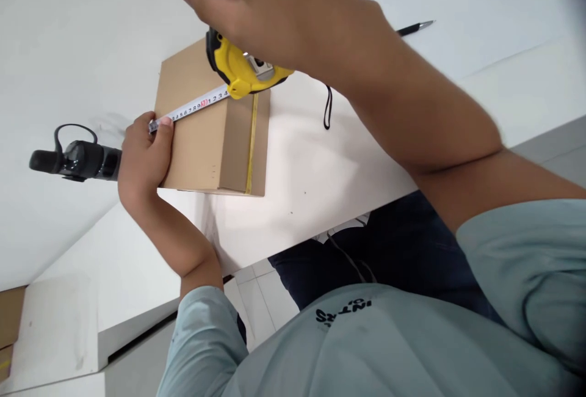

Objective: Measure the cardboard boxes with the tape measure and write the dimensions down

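Observation:
A brown cardboard box [208, 140] with a yellow tape seam lies on the white table [320, 171]. My left hand [144, 162] is closed at the box's left edge, pinching the tip of a white measuring tape blade [192, 107] against it. My right hand [293, 12] is closed round the yellow tape measure case [242, 70] above the box's far right part. The blade runs across the box top between both hands. A black wrist strap [328, 107] hangs from the case onto the table.
A black handheld device with a loop [75, 159] lies on the table left of the box. A black pen [414, 27] rests at the far right. Near the table's edge are my dark trousers and a tiled floor [265, 299].

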